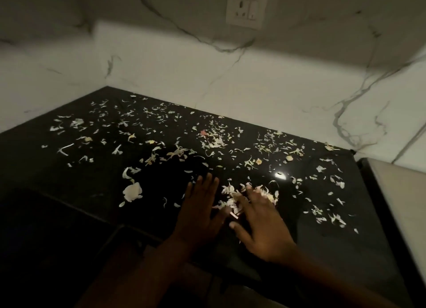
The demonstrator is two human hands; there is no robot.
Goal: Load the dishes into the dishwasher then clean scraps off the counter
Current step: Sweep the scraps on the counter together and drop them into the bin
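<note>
From the head camera we see two bare hands, one glossy black stone counter, one white wall socket at twelve o'clock on the white marble-veined backsplash, and scraps too many to count.

The pale, thin vegetable scraps look like shredded peel and onion skin: small curled slivers, mostly whitish, a few yellow or pinkish. They are strewn across nearly the whole counter, from nine o'clock through twelve to three o'clock. One larger whitish chunk of peel lies at about nine o'clock from the hands, apart from them.

The left hand lies flat near the middle of the view, fingers straight and together, pointing toward twelve o'clock, holding nothing. The right hand sits just beside it at its three o'clock, blurred, fingers spread and loosely extended, with nothing gripped. Between the two hands, touching the right fingertips, a small heap of gathered scraps rests on the counter.

One light-coloured surface edge runs along the counter's side at four o'clock. A bright spot of reflected light shines on the counter at one o'clock from the hands.
</note>
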